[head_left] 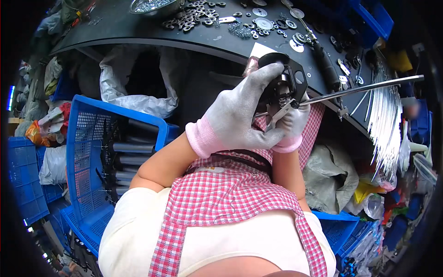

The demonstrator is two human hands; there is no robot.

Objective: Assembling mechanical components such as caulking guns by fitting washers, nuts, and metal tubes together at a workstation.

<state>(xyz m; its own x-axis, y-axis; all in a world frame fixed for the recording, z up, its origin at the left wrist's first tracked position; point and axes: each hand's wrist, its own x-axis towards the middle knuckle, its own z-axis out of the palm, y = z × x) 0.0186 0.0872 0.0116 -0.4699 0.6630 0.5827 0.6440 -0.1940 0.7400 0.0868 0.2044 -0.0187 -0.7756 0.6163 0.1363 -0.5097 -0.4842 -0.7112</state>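
Both my hands wear white gloves with pink cuffs and are raised over my lap, at the bench's near edge. My left hand (237, 108) curls around the left side of a black metal assembly (299, 79), which has a round black end, a coil spring and a flat plate with holes. My right hand (295, 121) grips it from below and behind; most of its fingers are hidden. A long metal rod (364, 90) sticks out from the assembly to the right. A small bright metal lever (281, 112) sits near the spring, by my left fingertips.
On the dark bench (124, 28) lie black rings (189, 18), metal discs (264, 24), springs (240, 31) and a black-handled tool (325, 67). A bundle of thin rods (385, 124) hangs over the right edge. A blue crate (83, 161) of dark tubes stands at left; a grey sack (330, 177) lies at right.
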